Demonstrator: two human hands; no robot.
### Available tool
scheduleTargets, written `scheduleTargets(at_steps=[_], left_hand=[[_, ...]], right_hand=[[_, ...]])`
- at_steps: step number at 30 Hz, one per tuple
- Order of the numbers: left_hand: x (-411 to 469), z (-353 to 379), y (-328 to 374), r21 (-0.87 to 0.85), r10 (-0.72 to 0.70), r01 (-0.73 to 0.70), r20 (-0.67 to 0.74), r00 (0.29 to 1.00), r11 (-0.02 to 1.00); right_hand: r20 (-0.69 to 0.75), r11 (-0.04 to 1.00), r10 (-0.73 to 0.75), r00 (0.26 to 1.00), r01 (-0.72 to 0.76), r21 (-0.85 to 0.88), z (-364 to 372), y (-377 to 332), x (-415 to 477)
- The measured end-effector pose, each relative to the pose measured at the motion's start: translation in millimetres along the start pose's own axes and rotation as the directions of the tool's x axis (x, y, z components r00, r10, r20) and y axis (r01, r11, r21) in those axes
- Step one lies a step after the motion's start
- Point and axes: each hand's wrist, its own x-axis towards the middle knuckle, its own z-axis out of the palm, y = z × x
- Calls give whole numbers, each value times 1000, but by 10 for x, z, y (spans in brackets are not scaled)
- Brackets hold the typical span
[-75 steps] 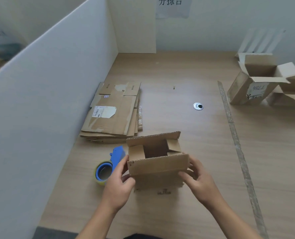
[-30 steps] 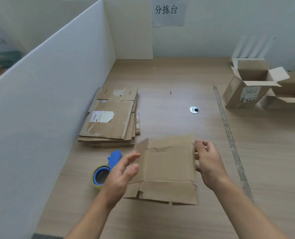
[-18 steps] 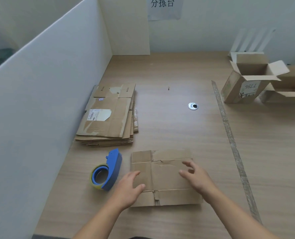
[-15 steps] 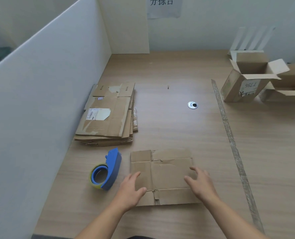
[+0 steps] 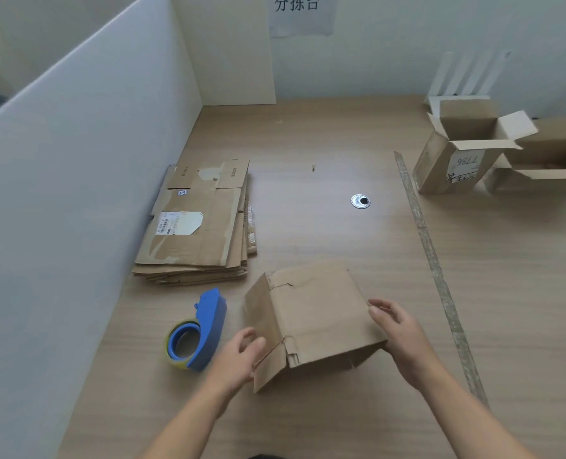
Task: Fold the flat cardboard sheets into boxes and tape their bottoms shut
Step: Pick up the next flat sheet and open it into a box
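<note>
A small brown cardboard box (image 5: 314, 309) is half opened in front of me, one broad panel facing up and a side panel angled down on the left. My left hand (image 5: 238, 356) grips its lower left corner and side flap. My right hand (image 5: 397, 332) holds the box's right edge, fingers curled round it. A blue tape dispenser (image 5: 197, 329) with a yellowish roll lies on the table just left of the box. A stack of flat cardboard sheets (image 5: 199, 226) lies beyond it by the left partition.
A white partition (image 5: 76, 160) walls off the left side. Two opened boxes (image 5: 457, 150) stand at the far right. A round metal grommet (image 5: 360, 201) sits mid-table, and a strip of tape (image 5: 434, 266) runs along the wooden table (image 5: 523, 293).
Half a second ago the box lay pressed flat under both open hands. Now both hands hold its edges and it is lifted and opening up from the table.
</note>
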Motion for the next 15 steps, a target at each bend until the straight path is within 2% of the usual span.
scheduleTargets(at_steps=[2, 6, 10, 13, 15], left_hand=[[-79, -86, 108, -103, 13, -7, 52, 999, 995], [-245, -213, 273, -185, 148, -122, 130, 980, 975], [-407, -234, 441, -287, 167, -141, 67, 984, 947], [-445, -270, 451, -240, 187, -191, -39, 981, 952], [-454, -297, 431, -198, 212, -228, -99, 972, 953]], right_hand=[[73, 997, -62, 995, 59, 45, 13, -169, -55], [214, 982, -188, 959, 185, 36, 91, -409, -163], [298, 964, -250, 921, 264, -6, 143, -496, -247], [330, 948, -281, 901, 314, -51, 178, -513, -302], [301, 937, -300, 905, 338, -82, 209, -489, -312]])
